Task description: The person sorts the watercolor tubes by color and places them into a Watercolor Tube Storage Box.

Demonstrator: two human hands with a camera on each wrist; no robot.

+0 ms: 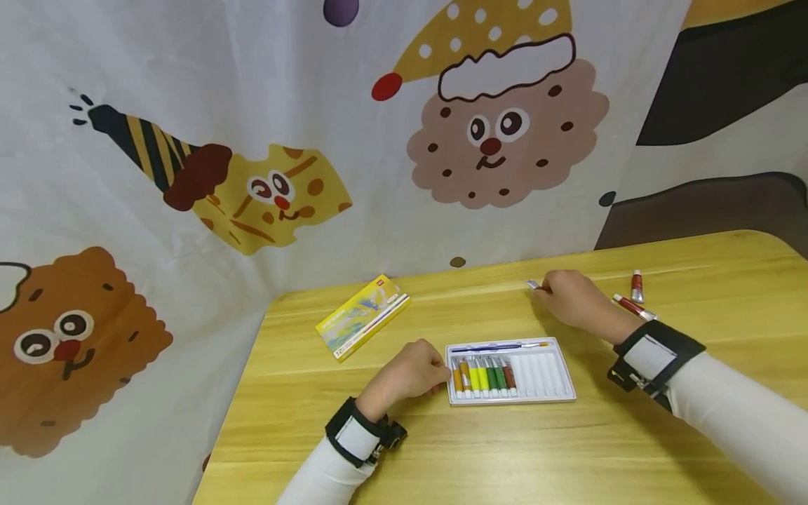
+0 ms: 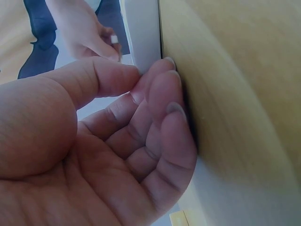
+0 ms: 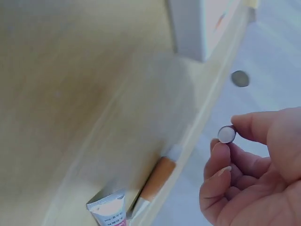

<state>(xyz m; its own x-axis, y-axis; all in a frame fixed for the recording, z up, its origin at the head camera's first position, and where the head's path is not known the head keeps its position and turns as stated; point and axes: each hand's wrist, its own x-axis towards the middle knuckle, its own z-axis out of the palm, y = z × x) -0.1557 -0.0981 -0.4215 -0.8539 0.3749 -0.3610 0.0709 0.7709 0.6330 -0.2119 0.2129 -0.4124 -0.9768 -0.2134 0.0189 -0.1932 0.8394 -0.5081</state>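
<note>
A white plastic paint tray [image 1: 543, 401] lies on the table, with several paint tubes [image 1: 483, 377] in ochre, yellow, green and brown filling its left slots. Along its top groove rests a blue paintbrush [image 1: 499, 348]. My left hand [image 1: 412, 370] pinches the tray's left edge between thumb and fingertips. Beyond the tray's top right corner, my right hand [image 1: 571, 298] holds a small paint tube [image 3: 226, 134] between thumb and fingers, its white cap facing the right wrist camera. Two red-brown paint tubes, one upright in view [image 1: 637, 286] and one slanted [image 1: 634, 307], lie right of that hand.
A yellow paint box [image 1: 362, 317] lies at the table's back left. The wooden table [image 1: 480, 456] meets a white cartoon-printed curtain [image 1: 379, 231] along its back edge. The tray's right slots show bare white ridges.
</note>
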